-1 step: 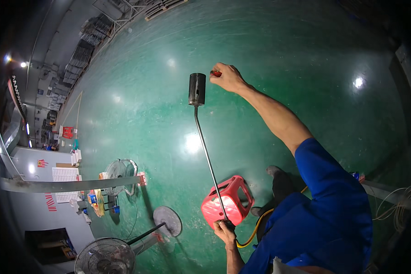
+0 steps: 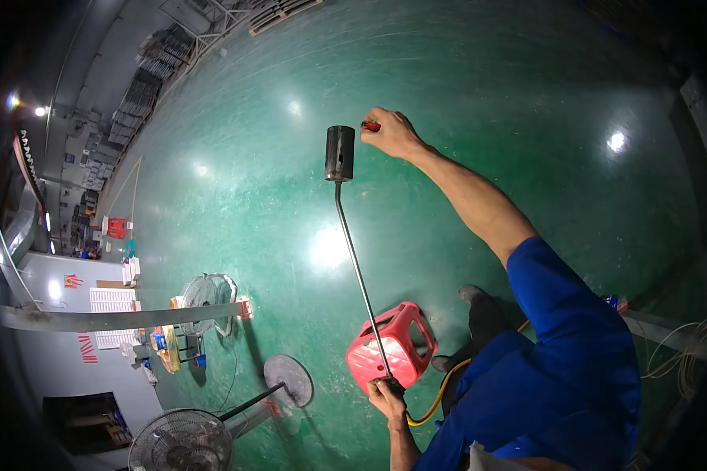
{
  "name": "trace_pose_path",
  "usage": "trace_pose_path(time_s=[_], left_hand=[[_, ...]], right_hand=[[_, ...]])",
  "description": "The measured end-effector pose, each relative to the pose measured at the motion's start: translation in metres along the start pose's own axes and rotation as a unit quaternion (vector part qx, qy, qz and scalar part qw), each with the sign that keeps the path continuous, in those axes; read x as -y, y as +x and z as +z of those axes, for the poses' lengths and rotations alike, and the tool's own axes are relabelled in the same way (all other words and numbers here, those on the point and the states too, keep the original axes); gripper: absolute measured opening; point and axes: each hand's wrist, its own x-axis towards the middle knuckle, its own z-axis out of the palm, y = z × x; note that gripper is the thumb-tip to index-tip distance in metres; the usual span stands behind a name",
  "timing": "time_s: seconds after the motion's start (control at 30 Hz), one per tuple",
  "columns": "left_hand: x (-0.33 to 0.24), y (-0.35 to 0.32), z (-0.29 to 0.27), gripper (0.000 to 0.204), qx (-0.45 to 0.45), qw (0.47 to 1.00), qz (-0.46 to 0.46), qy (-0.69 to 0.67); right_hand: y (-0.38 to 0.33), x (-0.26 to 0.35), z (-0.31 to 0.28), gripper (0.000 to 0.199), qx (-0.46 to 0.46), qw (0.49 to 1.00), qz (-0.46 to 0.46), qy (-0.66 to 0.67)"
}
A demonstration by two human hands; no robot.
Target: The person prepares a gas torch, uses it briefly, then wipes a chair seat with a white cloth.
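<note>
My left hand (image 2: 386, 397) grips the lower end of a long thin metal rod (image 2: 359, 271) that rises to a black cylindrical head (image 2: 339, 153). My right hand (image 2: 393, 132) is stretched out in a blue sleeve, just right of that head, and pinches a small red object (image 2: 370, 125). The red object sits close to the top of the head, and I cannot tell whether they touch. A yellow hose (image 2: 436, 392) runs from the rod's lower end toward my body.
A red plastic stool (image 2: 397, 345) stands on the glossy green floor (image 2: 251, 196) by my left hand. Two pedestal fans (image 2: 182, 439) (image 2: 204, 294) stand at the lower left. Cables (image 2: 683, 353) lie at the right edge. Shelving lines the far left.
</note>
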Motion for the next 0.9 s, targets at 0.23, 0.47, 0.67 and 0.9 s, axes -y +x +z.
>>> trace_pose_path(time_s=[0.23, 0.47, 0.67, 0.9], left_hand=[[-0.001, 0.001, -0.001, 0.038, 0.006, 1.0, 0.003, 0.002], [-0.006, 0.002, 0.006, 0.036, 0.014, 0.999, 0.019, 0.032], [0.003, 0.004, 0.007, 0.04, 0.002, 0.999, 0.023, 0.029], [-0.018, 0.002, 0.015, 0.041, 0.008, 0.998, 0.042, 0.053]], right_hand=[[0.006, -0.008, 0.006, 0.039, -0.014, 1.0, -0.021, 0.013], [0.007, -0.022, 0.003, 0.039, 0.023, 1.0, 0.017, -0.001], [0.006, -0.026, 0.007, 0.038, 0.022, 1.0, 0.002, 0.002], [0.008, -0.023, 0.006, 0.038, 0.036, 0.999, 0.001, -0.005]])
